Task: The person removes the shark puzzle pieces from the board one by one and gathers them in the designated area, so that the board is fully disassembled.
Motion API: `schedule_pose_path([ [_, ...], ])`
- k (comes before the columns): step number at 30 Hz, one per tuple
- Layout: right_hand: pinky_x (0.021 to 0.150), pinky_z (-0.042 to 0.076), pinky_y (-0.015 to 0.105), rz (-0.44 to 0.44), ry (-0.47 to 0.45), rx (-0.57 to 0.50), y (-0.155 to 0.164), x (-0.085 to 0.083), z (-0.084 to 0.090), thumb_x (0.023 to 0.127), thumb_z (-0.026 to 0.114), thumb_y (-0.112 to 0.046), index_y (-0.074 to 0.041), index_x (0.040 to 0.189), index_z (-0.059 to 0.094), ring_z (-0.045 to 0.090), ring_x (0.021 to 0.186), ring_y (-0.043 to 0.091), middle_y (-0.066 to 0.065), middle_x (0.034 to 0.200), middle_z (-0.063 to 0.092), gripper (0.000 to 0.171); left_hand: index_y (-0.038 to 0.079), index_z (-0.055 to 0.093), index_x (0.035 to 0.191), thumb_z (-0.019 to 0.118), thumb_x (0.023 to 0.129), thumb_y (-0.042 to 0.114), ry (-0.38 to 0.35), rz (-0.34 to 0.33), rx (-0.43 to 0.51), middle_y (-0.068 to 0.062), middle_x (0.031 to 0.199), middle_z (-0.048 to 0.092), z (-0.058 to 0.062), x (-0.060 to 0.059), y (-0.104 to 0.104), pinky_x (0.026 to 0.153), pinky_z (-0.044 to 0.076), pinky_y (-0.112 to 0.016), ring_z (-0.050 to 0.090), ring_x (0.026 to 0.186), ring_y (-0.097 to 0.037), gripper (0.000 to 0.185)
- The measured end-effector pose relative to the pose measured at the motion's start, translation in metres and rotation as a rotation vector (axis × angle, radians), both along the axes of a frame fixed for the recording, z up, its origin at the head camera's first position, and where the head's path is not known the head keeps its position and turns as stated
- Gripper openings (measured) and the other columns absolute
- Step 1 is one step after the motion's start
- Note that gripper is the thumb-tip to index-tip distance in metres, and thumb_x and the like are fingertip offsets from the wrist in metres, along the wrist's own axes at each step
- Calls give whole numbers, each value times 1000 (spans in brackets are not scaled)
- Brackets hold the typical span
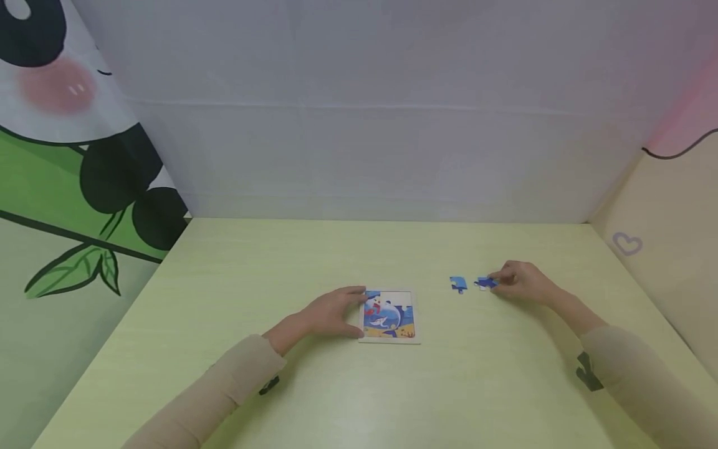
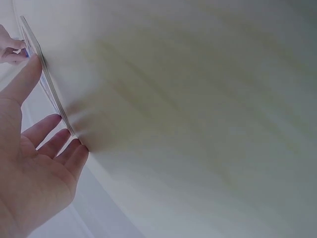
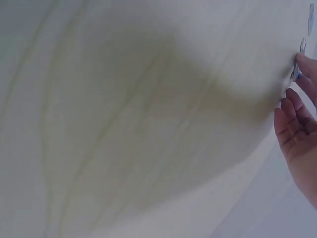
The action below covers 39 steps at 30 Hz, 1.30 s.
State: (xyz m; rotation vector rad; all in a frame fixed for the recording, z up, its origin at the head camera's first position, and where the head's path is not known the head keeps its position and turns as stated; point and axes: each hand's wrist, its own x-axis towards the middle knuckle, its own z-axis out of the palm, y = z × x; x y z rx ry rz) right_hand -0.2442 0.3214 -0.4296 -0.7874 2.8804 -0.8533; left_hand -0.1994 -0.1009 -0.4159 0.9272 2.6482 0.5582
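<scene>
Puzzle piece point(image 1: 485, 283), dark blue, lies flat on the desk point(image 1: 359, 386) to the right of the tray, with the right hand point(image 1: 521, 282) pinching its right edge between curled fingertips. A second, lighter blue piece point(image 1: 458, 284) lies just left of it, apart from the hand and untouched. The puzzle tray point(image 1: 389, 315) sits near the middle of the desk, well apart from both loose pieces; its lower part shows a whale picture, and its upper right part is bare white. The left hand point(image 1: 331, 312) brackets the tray's left edge, thumb at the far corner and fingers at the near one, fairly straight and only touching.

Only the head view shows the whole layout. The left wrist view sees the tray edge-on as a thin line, with the left hand's straight fingers point(image 2: 59, 144) against it. The right wrist view shows a sliver of the piece at the right hand's fingers point(image 3: 297, 111); the pinch itself is unclear there.
</scene>
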Motion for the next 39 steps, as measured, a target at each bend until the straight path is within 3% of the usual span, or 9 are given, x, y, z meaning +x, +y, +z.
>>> schedule_pose_path([
  [23,58,37,23,-49,-72,41,1,-5,-1,75,73,-15,3,102,67,42,68,13,1,74,53,33,6,46,132,74,73,38,23,35,-13,-11,144,33,-7,-1,-4,106,27,-43,29,132,-29,73],
  [33,60,43,23,-37,-51,69,-1,-7,2,73,75,-17,3,101,68,48,70,13,0,75,57,34,7,46,132,74,72,41,36,56,-20,-10,143,34,-9,-1,-5,106,28,-44,29,132,-28,75],
  [39,58,44,23,-40,-32,34,-19,-6,11,73,75,-19,4,103,67,53,72,16,3,78,61,38,5,44,134,73,73,40,28,53,-10,-12,143,34,-5,0,-2,105,28,-45,29,132,-30,76],
])
